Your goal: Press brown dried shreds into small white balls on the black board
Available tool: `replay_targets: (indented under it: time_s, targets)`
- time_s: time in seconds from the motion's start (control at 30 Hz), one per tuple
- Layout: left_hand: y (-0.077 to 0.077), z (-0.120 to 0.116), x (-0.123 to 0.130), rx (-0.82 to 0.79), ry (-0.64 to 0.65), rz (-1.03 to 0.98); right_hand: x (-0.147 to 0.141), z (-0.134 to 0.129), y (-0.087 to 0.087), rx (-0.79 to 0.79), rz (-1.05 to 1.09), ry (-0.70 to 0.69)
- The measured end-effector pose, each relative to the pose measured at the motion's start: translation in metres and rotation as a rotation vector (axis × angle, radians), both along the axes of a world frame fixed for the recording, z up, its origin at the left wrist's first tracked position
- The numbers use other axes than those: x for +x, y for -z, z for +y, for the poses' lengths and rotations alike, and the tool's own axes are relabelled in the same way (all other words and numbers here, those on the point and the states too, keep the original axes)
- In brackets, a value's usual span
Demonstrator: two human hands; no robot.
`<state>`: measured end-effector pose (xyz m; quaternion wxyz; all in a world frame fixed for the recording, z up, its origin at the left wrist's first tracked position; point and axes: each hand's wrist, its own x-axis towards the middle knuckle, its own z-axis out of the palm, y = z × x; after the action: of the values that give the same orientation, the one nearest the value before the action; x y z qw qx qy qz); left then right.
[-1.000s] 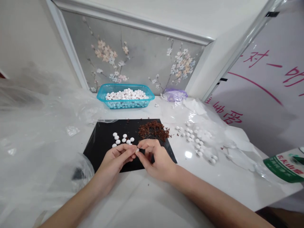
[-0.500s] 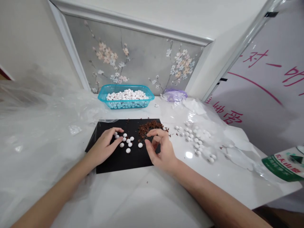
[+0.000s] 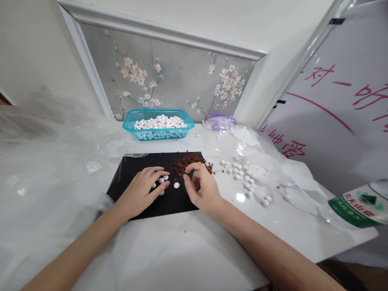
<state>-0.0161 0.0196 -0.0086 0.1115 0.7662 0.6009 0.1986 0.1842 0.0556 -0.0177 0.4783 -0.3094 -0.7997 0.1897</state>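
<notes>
My left hand lies over the black mat with fingers stretched out and thumb apart. Several small white balls are beneath and between its fingers, partly hidden by them. One white ball sits alone on the mat between my two hands. Beside the heap of small reddish-brown pieces, my right hand is loosely curled, its thumb and index fingertips apart. A reddish patch shows inside the curl of its fingers; I cannot make out whether it is a piece in the hand.
A blue translucent basket full of white balls stands behind the mat. More white balls lie scattered at right on the white table. Clear plastic sheeting covers the left side. A large labelled bottle lies at far right.
My left hand has moved right over the mat, and the white balls are now gathered closer together under its fingers. My right hand has barely shifted beside the heap.
</notes>
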Motion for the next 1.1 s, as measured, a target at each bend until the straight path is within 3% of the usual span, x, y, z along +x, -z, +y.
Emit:
replay_targets:
  time_s: [0.2,0.4,0.5,0.63,0.73,0.93,1.1]
  targets:
    - [-0.001,0.007,0.0,0.015,-0.126,-0.118,0.005,0.01,-0.002,-0.02,0.018,0.089]
    - [-0.004,0.008,-0.002,-0.061,-0.288,-0.493,0.007,0.012,-0.004,-0.046,0.011,0.14]
    - [-0.008,0.003,-0.002,-0.102,-0.382,-0.784,0.009,0.018,-0.007,-0.019,-0.118,0.198]
    - [-0.014,-0.004,-0.001,-0.097,-0.487,-1.058,0.013,0.028,-0.006,-0.13,-0.426,0.277]
    - [-0.018,-0.007,0.002,-0.097,-0.506,-1.226,0.015,0.033,-0.003,-0.179,-0.563,0.264]
    - [-0.021,-0.013,0.012,-0.179,-0.483,-1.443,0.015,0.032,-0.005,-0.176,-0.544,0.224]
    - [-0.024,-0.021,0.019,-0.215,-0.433,-1.468,0.015,0.028,-0.008,-0.193,-0.31,0.208]
